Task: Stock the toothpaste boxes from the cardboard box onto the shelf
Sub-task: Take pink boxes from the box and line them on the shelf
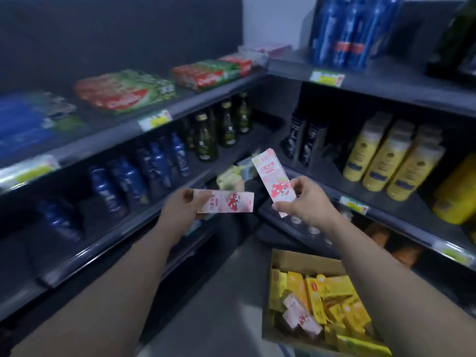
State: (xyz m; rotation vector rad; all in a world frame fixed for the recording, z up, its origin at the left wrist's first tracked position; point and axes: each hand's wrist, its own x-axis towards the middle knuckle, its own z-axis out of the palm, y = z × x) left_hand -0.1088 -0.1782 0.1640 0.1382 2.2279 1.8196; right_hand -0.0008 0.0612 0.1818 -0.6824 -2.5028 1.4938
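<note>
Broadly, dark grey metal shelving [116,141] fills the left side and meets a second dark shelving run [386,86] at a corner on the right. Flat red-and-green packs [123,92] lie on the upper left shelf. Below them stand dark blue bottles [154,161] and dark green glass bottles [206,140]. Yellow plastic bottles [386,161] stand on the right run.

On the floor at lower right sits an open brown cardboard box [304,261]. It holds yellow cartons [332,292] and a few pink-and-white cartons [301,315] lying at angles.

Both bare forearms reach forward at mid-frame, in front of the corner and above the floor. The left hand [177,210] grips one end of a pink-and-white toothpaste box with a mushroom cartoon [226,202], thumb on its printed face and fingers curled behind. This box's long axis runs level, left to right, with its free end pointing right.

The right hand [306,199] pinches the lower end of a second pink-and-white toothpaste box [270,176] between thumb and curled fingers. Its long axis is near upright, the top end leaning left toward the shelves. The two boxes are close but apart, and neither touches a shelf.
</note>
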